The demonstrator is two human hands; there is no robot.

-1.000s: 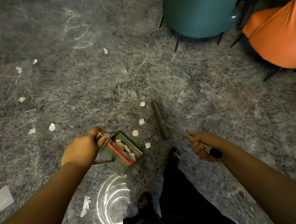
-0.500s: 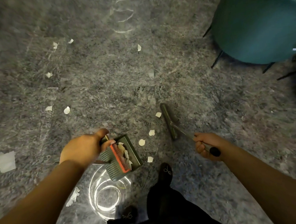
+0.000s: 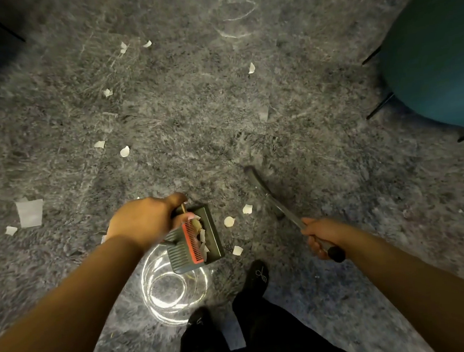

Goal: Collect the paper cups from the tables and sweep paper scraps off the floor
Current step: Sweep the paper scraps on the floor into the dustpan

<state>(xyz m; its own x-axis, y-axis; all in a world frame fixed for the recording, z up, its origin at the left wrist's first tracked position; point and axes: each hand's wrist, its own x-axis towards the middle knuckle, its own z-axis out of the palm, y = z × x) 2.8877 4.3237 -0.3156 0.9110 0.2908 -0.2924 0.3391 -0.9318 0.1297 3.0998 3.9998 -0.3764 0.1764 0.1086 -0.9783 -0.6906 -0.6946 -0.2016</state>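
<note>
grey mottled carpet floor (image 3: 221, 116), bright ring-shaped light glare (image 3: 172, 287) near bottom centre, teal chair (image 3: 434, 65) on thin dark legs at right, dim corners.

One dustpan (image 3: 199, 241), one broom (image 3: 265, 192), one teal chair (image 3: 437, 59), two hands, and roughly a dozen paper scraps (image 3: 125, 151) dotting the carpet.

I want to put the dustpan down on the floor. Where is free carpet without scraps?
Bare carpet lies between the broom head and the teal chair. It is crowded between the dustpan and broom, where three scraps lie, and on the far left.
</note>
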